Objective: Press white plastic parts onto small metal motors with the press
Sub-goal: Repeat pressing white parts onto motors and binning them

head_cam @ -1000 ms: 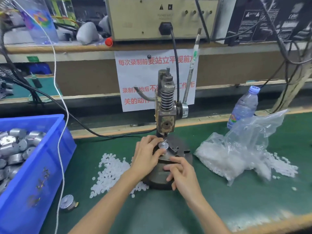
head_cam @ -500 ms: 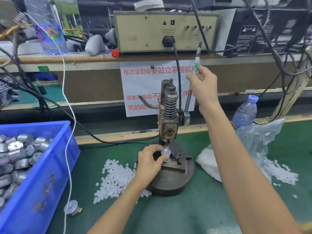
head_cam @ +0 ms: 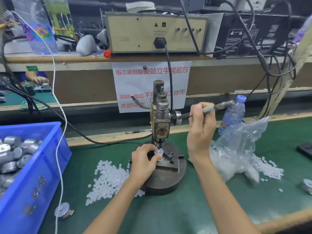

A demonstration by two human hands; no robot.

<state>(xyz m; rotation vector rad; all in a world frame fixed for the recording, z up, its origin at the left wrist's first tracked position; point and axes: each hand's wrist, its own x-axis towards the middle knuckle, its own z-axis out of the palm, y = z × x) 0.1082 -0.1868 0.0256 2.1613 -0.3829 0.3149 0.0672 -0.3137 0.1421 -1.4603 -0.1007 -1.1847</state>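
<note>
A small hand press (head_cam: 161, 119) stands on a round dark base (head_cam: 167, 179) in the middle of the green bench. My left hand (head_cam: 145, 160) grips a small metal motor (head_cam: 159, 152) on the fixture block, right under the press ram, which reaches down to the motor's top. My right hand (head_cam: 200, 125) grips the press lever (head_cam: 219, 105), which lies nearly level and points right. Loose white plastic parts (head_cam: 108, 176) lie in a heap left of the base.
A blue bin (head_cam: 42, 166) of metal motors stands at the left. One motor (head_cam: 63, 211) lies on the mat in front of it. A clear bag (head_cam: 241, 149) with white parts and a water bottle (head_cam: 233, 114) are at the right. Cables hang behind.
My right hand has pulled the lever from nearly upright down to level, and the ram has dropped onto the motor. Earlier it left the base for the lever. My left hand stayed on the motor.
</note>
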